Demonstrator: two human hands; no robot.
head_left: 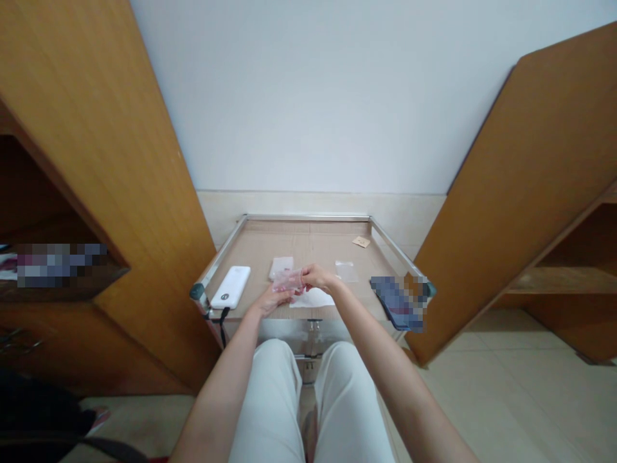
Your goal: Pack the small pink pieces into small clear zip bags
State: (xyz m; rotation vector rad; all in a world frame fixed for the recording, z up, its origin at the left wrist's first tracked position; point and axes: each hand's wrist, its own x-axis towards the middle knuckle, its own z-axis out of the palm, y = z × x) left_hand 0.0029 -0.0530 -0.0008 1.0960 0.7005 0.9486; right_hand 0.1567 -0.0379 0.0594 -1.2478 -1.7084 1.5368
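Holding the bag [284, 280] over the near part of the table [299, 235], the person has the right hand's [317, 278] fingers clamped on its right end; the left hand [274, 300] sits beneath, its grip impossible to tell. Such thin plastic likely creases easily, so a light pinch at the edges, low over the sheet [316, 298], should serve best.

One held pouch [287, 280], one power bank [232, 287], two cabinets [159, 257] [506, 193].

Tabletop [315, 241] — white device [232, 287], clear packet [346, 272]
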